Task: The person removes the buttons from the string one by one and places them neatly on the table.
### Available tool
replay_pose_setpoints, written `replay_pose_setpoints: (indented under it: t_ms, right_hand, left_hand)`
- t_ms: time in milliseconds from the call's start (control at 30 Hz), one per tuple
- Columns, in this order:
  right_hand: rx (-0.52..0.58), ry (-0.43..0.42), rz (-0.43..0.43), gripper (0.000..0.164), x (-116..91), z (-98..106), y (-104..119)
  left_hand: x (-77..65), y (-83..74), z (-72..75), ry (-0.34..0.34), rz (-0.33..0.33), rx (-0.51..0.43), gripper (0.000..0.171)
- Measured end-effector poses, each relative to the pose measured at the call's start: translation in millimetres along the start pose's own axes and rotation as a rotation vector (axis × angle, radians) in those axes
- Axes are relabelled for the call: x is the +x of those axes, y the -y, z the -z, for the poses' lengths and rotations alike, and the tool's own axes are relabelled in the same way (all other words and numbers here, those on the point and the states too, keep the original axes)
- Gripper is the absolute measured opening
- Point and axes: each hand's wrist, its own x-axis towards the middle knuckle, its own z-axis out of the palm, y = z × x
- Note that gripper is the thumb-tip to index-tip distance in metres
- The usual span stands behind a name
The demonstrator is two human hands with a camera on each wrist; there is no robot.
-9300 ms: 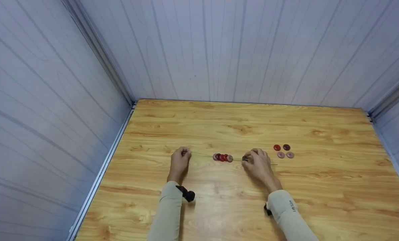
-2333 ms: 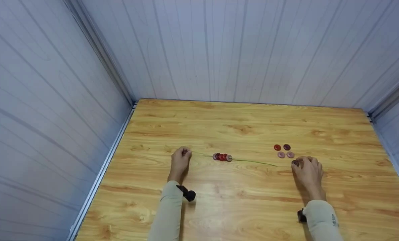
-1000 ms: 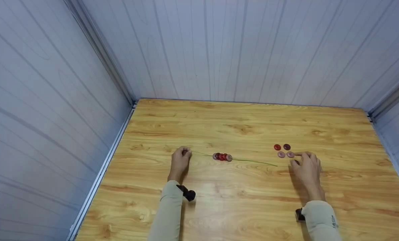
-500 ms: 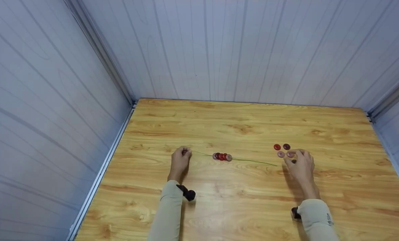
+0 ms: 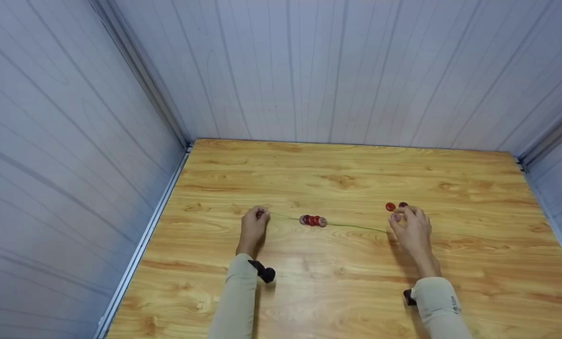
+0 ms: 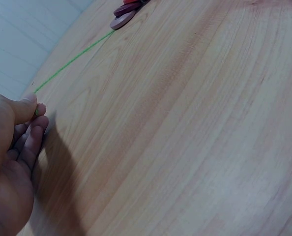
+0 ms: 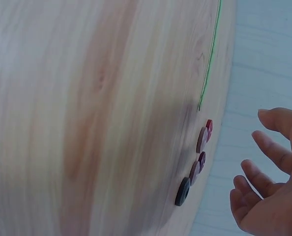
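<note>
My left hand (image 5: 253, 228) pinches the end of a green string (image 6: 70, 61) between thumb and fingers. Threaded on the string's middle is a row of red, maroon and pinkish buttons (image 5: 313, 220). My right hand (image 5: 413, 233) hovers over loose buttons, fingers loosely spread and holding nothing in the right wrist view. Below it lie a black button (image 7: 183, 191), a red button (image 5: 390, 206), a dark maroon button (image 7: 202, 161) and two pinkish buttons (image 7: 201, 139). In the head view the hand covers the black button and one pinkish one. The string's free end (image 7: 200, 104) lies near the loose buttons.
The wood-grain table (image 5: 309, 292) carries everything. Pale panelled walls (image 5: 309, 70) stand behind it and at both sides. A small black wrist camera (image 5: 263, 272) sits on the left sleeve, another (image 5: 409, 297) on the right.
My right hand held the dark button near the string, then brought it right beside the loose ones and released it. Now it has drifted left, fingers apart. The left hand stays put.
</note>
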Motion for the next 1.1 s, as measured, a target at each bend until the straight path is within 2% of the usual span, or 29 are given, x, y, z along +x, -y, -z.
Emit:
replay_pose_setpoints:
  t_ms: [467,800,1100]
  right_hand:
    - [-0.013,0.029,0.031,0.034,4,-15,18]
    - [-0.04,0.019,0.097,0.032,5,-28,31]
    - [-0.015,0.052,0.109,0.033,4,-38,43]
  left_hand:
    - [0.2,-0.9,-0.7,-0.01,-0.008,0.003,0.011]
    - [-0.5,-1.8,0.5,0.012,-0.004,0.013,0.014]
    - [0.2,-1.4,-0.6,-0.004,0.002,0.008,0.012]
